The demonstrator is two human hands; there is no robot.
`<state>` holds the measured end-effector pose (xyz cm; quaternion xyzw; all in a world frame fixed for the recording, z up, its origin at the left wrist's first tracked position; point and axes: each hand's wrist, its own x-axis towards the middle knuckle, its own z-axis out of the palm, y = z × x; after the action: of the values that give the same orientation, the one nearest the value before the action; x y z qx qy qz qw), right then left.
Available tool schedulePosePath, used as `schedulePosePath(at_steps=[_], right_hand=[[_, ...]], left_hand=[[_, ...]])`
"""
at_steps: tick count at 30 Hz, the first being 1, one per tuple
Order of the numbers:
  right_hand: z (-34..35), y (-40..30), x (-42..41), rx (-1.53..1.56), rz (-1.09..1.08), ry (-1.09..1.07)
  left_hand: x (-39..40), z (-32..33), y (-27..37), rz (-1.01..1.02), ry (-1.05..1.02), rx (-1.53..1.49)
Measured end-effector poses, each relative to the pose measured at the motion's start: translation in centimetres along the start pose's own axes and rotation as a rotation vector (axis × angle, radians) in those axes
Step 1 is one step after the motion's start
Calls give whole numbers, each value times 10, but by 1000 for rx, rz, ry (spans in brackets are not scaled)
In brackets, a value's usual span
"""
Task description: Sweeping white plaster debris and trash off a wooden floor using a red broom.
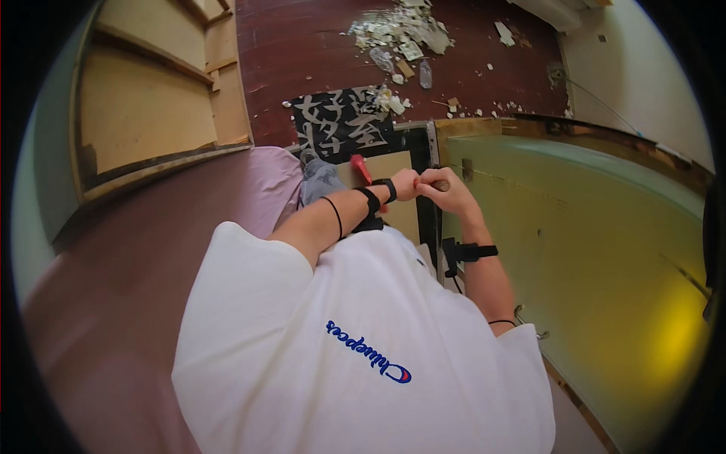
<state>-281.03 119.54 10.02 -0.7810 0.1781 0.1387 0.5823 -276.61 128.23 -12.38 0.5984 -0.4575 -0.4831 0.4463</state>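
Note:
Both bare hands meet at chest height over a pale panel with a dark frame [426, 213]. My left hand [405, 185] is curled, its fingertips beside my right hand; a small red bit shows between the two. What the left hand holds, if anything, is hidden. My right hand [451, 192] is closed around a brown, rounded handle end [440, 185]. A red object [361, 167], perhaps a tool's handle, shows just past my left wrist and passes behind it; its kind cannot be told. Black straps circle both forearms.
A greenish-yellow glass-like panel [544, 215] stands at right. Left are a wood-framed panel [147, 108] and pink sheeting [275, 176]. A black sheet with pale characters [323, 113], rubble [397, 28] and a plastic bottle [425, 75] lie on the dark red floor.

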Motion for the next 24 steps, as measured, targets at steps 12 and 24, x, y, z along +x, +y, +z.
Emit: schedulePosePath(at_steps=[12, 24], right_hand=[[-1, 41, -122, -302, -296, 171], [19, -19, -81, -164, -433, 68]], left_hand=[[28, 56, 63, 180, 225, 318], [-57, -28, 94, 97, 318, 315]])
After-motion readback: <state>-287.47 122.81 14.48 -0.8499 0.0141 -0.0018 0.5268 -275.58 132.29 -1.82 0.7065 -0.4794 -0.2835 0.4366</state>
